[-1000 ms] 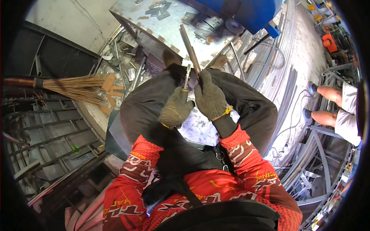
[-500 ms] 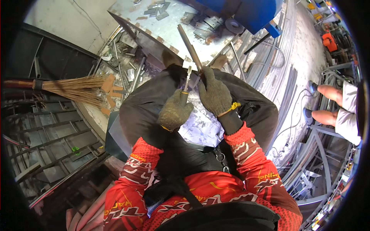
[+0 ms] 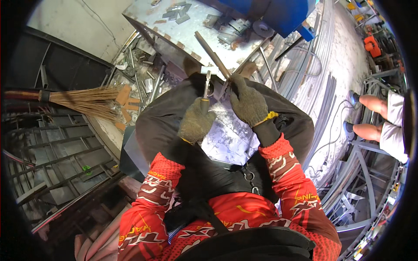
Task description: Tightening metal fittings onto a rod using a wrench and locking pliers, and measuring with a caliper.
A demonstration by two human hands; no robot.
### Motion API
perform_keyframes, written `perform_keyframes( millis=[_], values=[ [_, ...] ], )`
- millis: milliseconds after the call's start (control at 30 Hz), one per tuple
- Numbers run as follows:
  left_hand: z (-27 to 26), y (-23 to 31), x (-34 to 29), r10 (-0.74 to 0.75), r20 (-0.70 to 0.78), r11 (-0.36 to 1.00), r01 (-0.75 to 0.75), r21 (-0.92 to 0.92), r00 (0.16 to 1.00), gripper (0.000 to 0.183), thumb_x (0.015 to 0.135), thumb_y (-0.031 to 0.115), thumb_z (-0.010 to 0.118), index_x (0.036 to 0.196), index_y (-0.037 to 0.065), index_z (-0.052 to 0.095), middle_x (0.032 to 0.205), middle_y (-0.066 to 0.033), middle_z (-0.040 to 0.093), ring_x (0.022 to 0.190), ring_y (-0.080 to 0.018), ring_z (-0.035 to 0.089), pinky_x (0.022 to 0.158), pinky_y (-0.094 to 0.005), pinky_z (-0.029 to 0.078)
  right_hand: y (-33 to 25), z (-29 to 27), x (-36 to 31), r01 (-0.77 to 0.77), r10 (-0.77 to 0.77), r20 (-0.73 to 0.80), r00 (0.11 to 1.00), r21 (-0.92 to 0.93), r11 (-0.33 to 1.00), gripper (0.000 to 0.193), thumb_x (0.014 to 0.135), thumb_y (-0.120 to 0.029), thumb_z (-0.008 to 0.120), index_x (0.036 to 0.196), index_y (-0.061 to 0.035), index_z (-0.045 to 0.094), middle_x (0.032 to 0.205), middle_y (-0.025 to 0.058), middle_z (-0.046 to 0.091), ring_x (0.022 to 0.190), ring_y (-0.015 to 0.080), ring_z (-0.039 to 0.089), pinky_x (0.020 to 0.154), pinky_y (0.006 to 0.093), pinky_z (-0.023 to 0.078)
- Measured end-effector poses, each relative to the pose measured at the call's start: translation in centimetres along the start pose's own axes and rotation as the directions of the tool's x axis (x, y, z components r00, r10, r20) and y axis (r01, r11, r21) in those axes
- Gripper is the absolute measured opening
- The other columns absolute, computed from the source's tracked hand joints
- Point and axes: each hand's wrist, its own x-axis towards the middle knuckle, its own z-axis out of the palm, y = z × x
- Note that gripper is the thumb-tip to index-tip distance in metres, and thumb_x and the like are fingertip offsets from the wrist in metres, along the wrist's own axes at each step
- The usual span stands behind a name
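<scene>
The floor beyond the right edge of the pale tabletop (image 3: 180, 32) is lined with long grey metal bars (image 3: 307, 87). The tabletop's far right part is hidden by a blue machine (image 3: 274, 13). Well to the left of the hands, a straw broom (image 3: 87, 100) is laid with its bristles pointed toward them.

Both hands are gloved and held low between the knees, apart from each other. The right hand (image 3: 249, 104) is closed around the lower end of a brown rod (image 3: 212, 55); that end is partly covered by the glove. The rod is slanted up and to the left from this grip, and the tabletop's near corner is crossed by it in view; whether the tabletop is touched cannot be told. The left hand (image 3: 196, 122) is wrapped around the dark handle of a silver-tipped tool (image 3: 207, 87), which is held nearly upright. The tool's tip is placed to the left of the rod's lower part, near it but with a gap seen between.

Small flat metal plates (image 3: 183, 18) are scattered toward the tabletop's far edge, and by its right edge a grey disc (image 3: 263, 28) is seen.
</scene>
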Motion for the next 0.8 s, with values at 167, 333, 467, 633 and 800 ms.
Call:
perform_keyframes(
  millis=[167, 333, 467, 633, 800],
  values=[
    [-0.9, 0.5, -0.3, 0.023, -0.061, 0.997, -0.027, -0.067, 0.998, 0.036, 0.085, 0.015, 0.072, 0.115, 0.001, 0.060, 0.094, -0.0178, 0.062, 0.084, -0.0305, 0.062, 0.079, -0.0425, 0.053, -0.5, -0.6, -3.5, -0.115, 0.108, 0.088, 0.990, 0.083, 0.990, 0.042, 0.098, -0.026, 0.058, 0.135, -0.0116, 0.048, 0.097, 0.0293, 0.070, 0.088, 0.0507, 0.069, 0.076, 0.0601, 0.054],
    [0.1, -0.6, 0.0, 0.005, -0.066, 0.988, -0.015, -0.152, 0.998, 0.033, 0.085, 0.013, 0.072, 0.113, 0.002, 0.059, 0.089, -0.0139, 0.060, 0.078, -0.0258, 0.059, 0.075, -0.0393, 0.052, -1.0, -0.2, -8.2, -0.148, 0.143, 0.039, 0.989, 0.269, 0.952, 0.050, 0.097, -0.024, 0.056, 0.143, -0.0095, 0.043, 0.110, 0.0327, 0.067, 0.103, 0.0507, 0.066, 0.087, 0.0590, 0.052],
    [0.3, -1.3, 0.4, 0.011, -0.013, 0.999, -0.012, -0.039, 1.000, 0.033, 0.086, 0.013, 0.072, 0.114, 0.002, 0.059, 0.089, -0.0139, 0.060, 0.079, -0.0254, 0.059, 0.076, -0.0397, 0.053, -1.4, 0.6, -5.2, -0.136, 0.132, 0.033, 0.991, 0.235, 0.962, 0.045, 0.097, -0.024, 0.057, 0.138, -0.0091, 0.045, 0.096, 0.0297, 0.069, 0.089, 0.0507, 0.068, 0.077, 0.0606, 0.053],
    [-0.4, 0.1, 0.0, -0.006, 0.018, 0.999, 0.007, -0.041, 1.000, 0.053, 0.086, 0.030, 0.069, 0.133, 0.008, 0.057, 0.117, -0.0291, 0.067, 0.109, -0.0501, 0.064, 0.093, -0.0559, 0.052, -1.9, 1.3, -0.4, -0.023, 0.025, -0.058, 0.998, 0.022, 0.999, 0.043, 0.097, -0.023, 0.058, 0.136, -0.0109, 0.046, 0.084, 0.0268, 0.070, 0.076, 0.0494, 0.069, 0.068, 0.0618, 0.053],
    [0.7, -3.5, 0.6, 0.138, -0.064, 0.981, -0.127, 0.147, 0.988, 0.048, 0.086, 0.027, 0.069, 0.129, 0.007, 0.058, 0.114, -0.0290, 0.067, 0.107, -0.0502, 0.064, 0.091, -0.0565, 0.053, -1.7, 1.5, -5.1, -0.035, 0.037, -0.022, 0.999, 0.052, 0.998, 0.043, 0.097, -0.022, 0.059, 0.137, -0.0128, 0.045, 0.085, 0.0276, 0.070, 0.079, 0.0504, 0.068, 0.069, 0.0612, 0.053]
  ],
)
